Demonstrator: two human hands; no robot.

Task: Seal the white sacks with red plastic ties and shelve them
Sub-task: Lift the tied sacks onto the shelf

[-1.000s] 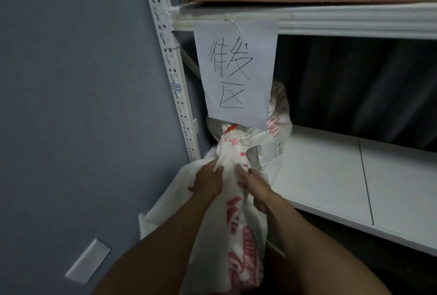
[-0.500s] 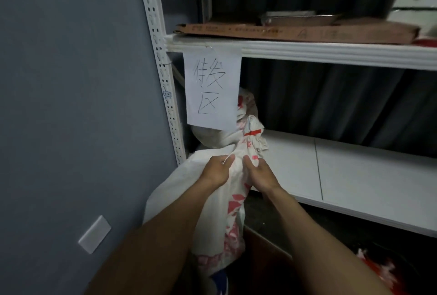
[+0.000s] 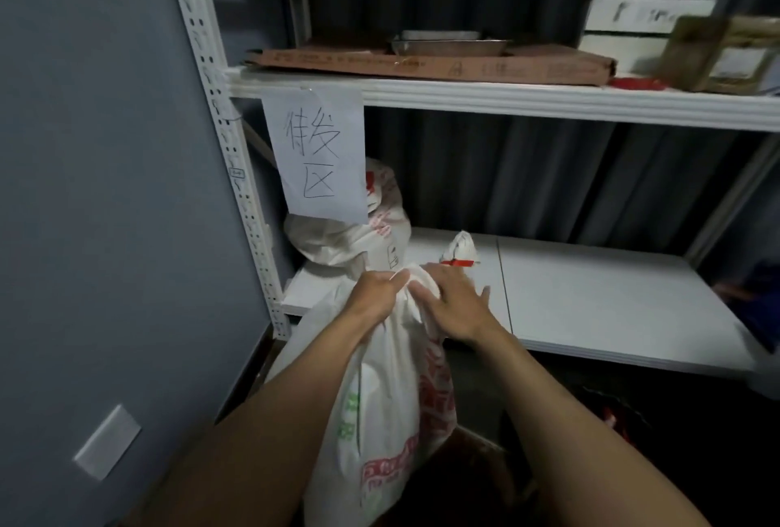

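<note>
two hands hold a white woven sack with red print (image 3: pixel 392 391) at the front edge of the white lower shelf board (image 3: pixel 591 298). half a second ago both fists gripped its neck; now the left hand (image 3: pixel 375 294) clamps the fabric while the right hand (image 3: pixel 453 302) lies flat, fingers spread, below the red plastic tie (image 3: pixel 458 262). a paper sign (image 3: pixel 316 155) reads "待发区".

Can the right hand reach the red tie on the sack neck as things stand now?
Probably yes. The right hand lies open on the sack, just below the red tie at its neck, and nothing stands between them. The left hand grips the sack further left, out of the way.
</note>
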